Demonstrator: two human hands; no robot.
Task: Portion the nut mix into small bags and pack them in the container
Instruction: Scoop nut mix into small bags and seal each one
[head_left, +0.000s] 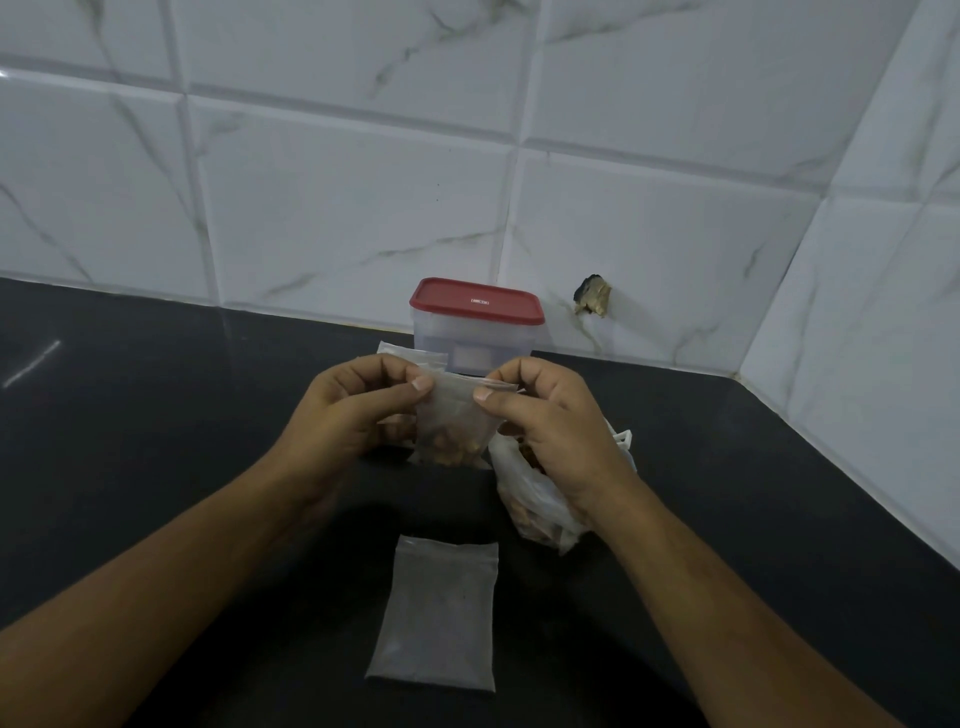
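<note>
I hold a small clear zip bag (454, 426) upright above the counter, with nuts gathered in its bottom. My left hand (348, 415) pinches its top left corner and my right hand (545, 421) pinches its top right corner. A larger plastic bag of nut mix (535, 504) lies under my right wrist. An empty small zip bag (441, 613) lies flat on the counter in front of me. The clear container with a red lid (475, 325) stands shut against the wall behind my hands. More small bags (410, 353) lie just left of the container, partly hidden.
The dark counter (156, 441) runs to a white marble-tiled wall (363, 208) at the back and on the right, forming a corner. A broken hole in a tile (592, 296) sits to the right of the container.
</note>
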